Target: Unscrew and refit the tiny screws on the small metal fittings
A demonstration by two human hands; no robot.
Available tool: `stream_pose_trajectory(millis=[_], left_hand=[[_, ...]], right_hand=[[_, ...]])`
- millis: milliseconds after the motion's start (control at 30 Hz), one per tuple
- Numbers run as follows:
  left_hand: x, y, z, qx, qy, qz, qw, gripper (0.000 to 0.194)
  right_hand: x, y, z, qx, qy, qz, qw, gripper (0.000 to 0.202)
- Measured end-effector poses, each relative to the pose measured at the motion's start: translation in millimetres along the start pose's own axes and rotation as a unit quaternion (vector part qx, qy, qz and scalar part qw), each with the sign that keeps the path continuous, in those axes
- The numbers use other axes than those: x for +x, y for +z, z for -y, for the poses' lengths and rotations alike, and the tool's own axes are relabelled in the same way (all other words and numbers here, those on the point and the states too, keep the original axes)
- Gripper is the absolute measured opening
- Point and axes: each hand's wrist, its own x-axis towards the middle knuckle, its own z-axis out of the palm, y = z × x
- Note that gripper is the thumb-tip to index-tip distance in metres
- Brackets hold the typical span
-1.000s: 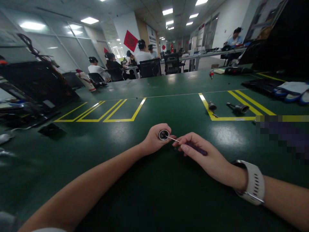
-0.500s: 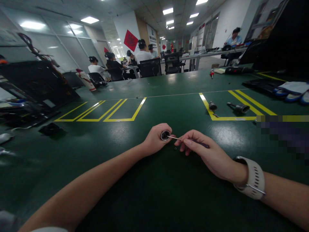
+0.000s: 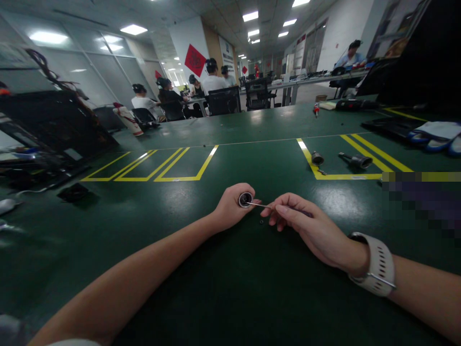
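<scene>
My left hand (image 3: 233, 206) is closed around a hole saw (image 3: 241, 199), a round metal cup whose hollow mouth faces me. In my right hand (image 3: 300, 221), thumb and fingers pinch a thin screwdriver (image 3: 307, 213) with a dark purple handle. Its slim shaft points left, and the tip reaches into the cup's mouth; what it touches inside is too dark to make out. A tiny dark ring-like part (image 3: 261, 222) lies on the green table (image 3: 230, 274) below the shaft.
Inside yellow tape at right lie another metal cup (image 3: 317, 158), a small spiral piece (image 3: 321, 171) and a hole saw with a shank (image 3: 360, 162). Gloves (image 3: 437, 134) rest at far right. A red-handled tool (image 3: 316, 110) lies farther back. Several people sit at tables beyond.
The cup in my left hand has shifted very slightly up and left, and the screwdriver tip sits a little more to the left. Both grips stay the same.
</scene>
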Motion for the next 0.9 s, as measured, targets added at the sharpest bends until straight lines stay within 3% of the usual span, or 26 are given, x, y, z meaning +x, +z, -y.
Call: stream_pose_trajectory(millis=[467, 900], left_hand=[[0.9, 0.1, 3.2, 0.052, -0.009, 0.005, 0.999, 0.020], [0.6, -0.2, 4.1, 0.072, -0.014, 0.013, 0.997, 0.014]], right_hand=[[-0.2, -1.9, -1.2, 0.040, 0.005, -0.013, 0.999, 0.013], [0.0, -2.7, 0.2, 0.063, -0.017, -0.071, 0.995, 0.014]])
